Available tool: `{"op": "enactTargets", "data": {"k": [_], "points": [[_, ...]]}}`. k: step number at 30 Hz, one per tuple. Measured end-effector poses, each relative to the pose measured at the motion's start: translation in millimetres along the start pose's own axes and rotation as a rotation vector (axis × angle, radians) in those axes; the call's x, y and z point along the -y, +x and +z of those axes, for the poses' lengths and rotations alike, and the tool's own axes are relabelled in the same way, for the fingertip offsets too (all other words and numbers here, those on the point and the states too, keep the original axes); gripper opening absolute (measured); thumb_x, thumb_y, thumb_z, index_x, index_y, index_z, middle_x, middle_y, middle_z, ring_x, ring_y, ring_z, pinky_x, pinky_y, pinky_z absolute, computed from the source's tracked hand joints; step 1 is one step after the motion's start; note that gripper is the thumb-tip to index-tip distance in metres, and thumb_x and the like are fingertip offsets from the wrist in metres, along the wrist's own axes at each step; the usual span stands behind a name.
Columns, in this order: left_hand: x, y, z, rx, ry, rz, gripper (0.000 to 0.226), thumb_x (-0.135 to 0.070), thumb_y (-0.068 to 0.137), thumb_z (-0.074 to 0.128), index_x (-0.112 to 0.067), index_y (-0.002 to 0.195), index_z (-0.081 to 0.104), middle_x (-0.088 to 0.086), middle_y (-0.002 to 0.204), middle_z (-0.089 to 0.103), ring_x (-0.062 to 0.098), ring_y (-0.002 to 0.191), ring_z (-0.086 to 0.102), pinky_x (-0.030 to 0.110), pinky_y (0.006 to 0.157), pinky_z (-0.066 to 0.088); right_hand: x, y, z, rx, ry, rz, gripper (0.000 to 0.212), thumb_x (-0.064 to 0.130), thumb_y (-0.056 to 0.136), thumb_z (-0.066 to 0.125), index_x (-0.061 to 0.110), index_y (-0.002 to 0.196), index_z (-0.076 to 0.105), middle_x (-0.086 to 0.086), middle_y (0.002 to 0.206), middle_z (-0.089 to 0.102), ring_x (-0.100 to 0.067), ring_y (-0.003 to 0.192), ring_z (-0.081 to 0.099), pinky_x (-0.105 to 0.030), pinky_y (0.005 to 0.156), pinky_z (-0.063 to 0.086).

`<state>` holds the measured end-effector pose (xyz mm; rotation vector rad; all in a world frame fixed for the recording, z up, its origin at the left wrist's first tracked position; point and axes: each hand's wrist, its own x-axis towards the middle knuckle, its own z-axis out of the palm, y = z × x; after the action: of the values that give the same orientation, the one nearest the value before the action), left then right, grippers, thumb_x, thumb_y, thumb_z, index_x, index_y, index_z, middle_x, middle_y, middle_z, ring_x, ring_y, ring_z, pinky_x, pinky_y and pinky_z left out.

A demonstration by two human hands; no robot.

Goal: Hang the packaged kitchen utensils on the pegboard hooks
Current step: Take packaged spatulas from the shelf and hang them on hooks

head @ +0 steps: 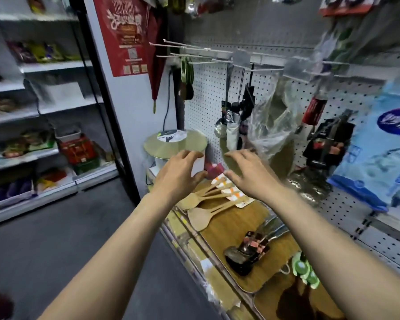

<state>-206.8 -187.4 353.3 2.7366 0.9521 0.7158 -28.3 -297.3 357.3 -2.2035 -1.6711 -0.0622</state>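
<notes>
Both hands extended above the shelf (229,229); left hand (178,174) and right hand (247,172) have fingers loosely spread, holding nothing. Wooden spatulas (206,202) lie fanned on the shelf just below them. Beyond, pegboard (208,98) with hooks (194,55), some carrying hung utensils.

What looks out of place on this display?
Wooden spatulas lie fanned loose on the shelf instead of hanging; several hooks above stand bare. A crumpled clear bag droops off one hook. Both hands empty.
</notes>
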Motion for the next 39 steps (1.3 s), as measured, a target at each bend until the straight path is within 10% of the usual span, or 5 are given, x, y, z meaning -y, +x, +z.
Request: {"op": "enactTargets", "data": {"k": [23, 30, 39], "points": [[220, 228, 349, 0.76, -0.218, 0.104, 0.046, -0.043, 0.091, 0.062, -0.022, 0.13, 0.054, 0.007, 0.131, 0.056, 0.031, 0.119, 0.054, 0.034, 0.089, 0.043, -140, 160, 315, 0.414, 0.373, 0.978, 0.038, 0.038, 0.1, 0.054, 0.013, 0.128, 0.061, -0.006, 0.132, 0.061, -0.026, 0.12, 0.056, -0.024, 0.084, 0.037], [224, 216, 426, 0.876, -0.333, 0.11, 0.033, -0.037, 0.088, 0.067, -0.016, 0.114, 0.061, 0.01, 0.112, 0.063, 0.03, 0.102, 0.06, 0.034, 0.082, 0.049, -181, 171, 404, 0.179, 0.878, 1.536, 0.015, 0.032, 0.095, 0.063, 0.017, 0.095, 0.062, -0.003, 0.105, 0.062, -0.024, 0.103, 0.06, -0.039, 0.089, 0.054], [219, 191, 451, 0.903, -0.393, 0.093, 0.037, -0.04, 0.088, 0.065, -0.021, 0.12, 0.061, 0.003, 0.119, 0.063, 0.021, 0.107, 0.059, 0.037, 0.092, 0.05, -188, 173, 434, -0.178, 1.207, 1.801, 0.02, 0.017, 0.099, 0.057, 0.005, 0.113, 0.066, -0.011, 0.089, 0.069, -0.019, 0.069, 0.064, -0.032, 0.056, 0.056]]}}
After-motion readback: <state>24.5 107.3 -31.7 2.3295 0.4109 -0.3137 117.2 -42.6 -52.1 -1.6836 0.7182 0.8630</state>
